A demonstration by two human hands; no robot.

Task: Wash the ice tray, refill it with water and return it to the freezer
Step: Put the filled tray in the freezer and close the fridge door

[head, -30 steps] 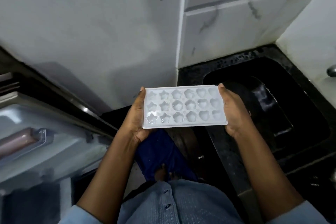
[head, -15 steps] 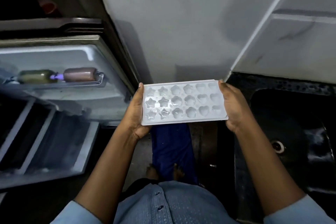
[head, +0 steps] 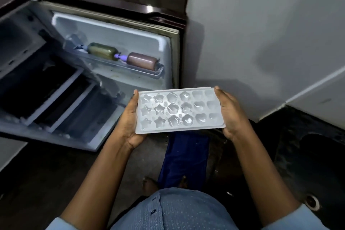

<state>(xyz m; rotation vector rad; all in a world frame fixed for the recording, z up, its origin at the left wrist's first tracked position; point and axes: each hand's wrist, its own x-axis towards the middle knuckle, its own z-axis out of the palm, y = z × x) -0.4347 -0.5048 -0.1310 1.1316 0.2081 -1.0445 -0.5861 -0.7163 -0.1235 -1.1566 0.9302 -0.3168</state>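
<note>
The white ice tray (head: 180,110) is showing three rows of glistening star, flower and heart moulds. It is lying roughly level, cavities up, with its long axis running left to right. The left hand (head: 130,123) and right hand (head: 231,112) are clasping its short ends, fingers closing round the rim, holding it in mid-air beside the open fridge door (head: 115,30).
</note>
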